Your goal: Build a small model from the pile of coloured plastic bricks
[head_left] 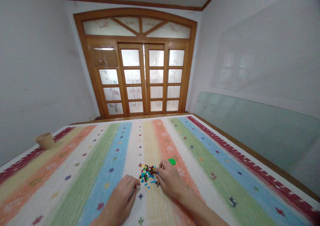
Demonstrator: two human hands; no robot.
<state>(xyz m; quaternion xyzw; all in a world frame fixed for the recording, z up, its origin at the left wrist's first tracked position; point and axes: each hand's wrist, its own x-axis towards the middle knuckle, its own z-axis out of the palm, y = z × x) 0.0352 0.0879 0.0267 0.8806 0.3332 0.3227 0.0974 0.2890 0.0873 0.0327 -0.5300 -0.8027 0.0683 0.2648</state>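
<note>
A small heap of tiny coloured plastic building bricks (147,173) lies on the striped cloth in front of me, with blue, green, brown, red, white and yellow pieces mixed together. My left hand (124,191) rests at the heap's left side, fingers curled and pressed together; whatever may be in its fingertips is too small to make out. From the right, my right hand (171,180) reaches in with fingers apart, its fingertips touching the brown pieces. Its thumb is mostly hidden. Just beyond that hand lies a flat bright green piece (172,161).
The striped, patterned tablecloth (100,172) covers a large table. A tan paper cup (45,141) stands near the left edge. Along the right side is a pale green glass panel (250,119). Wooden doors with glass panes (132,76) stand beyond the far edge.
</note>
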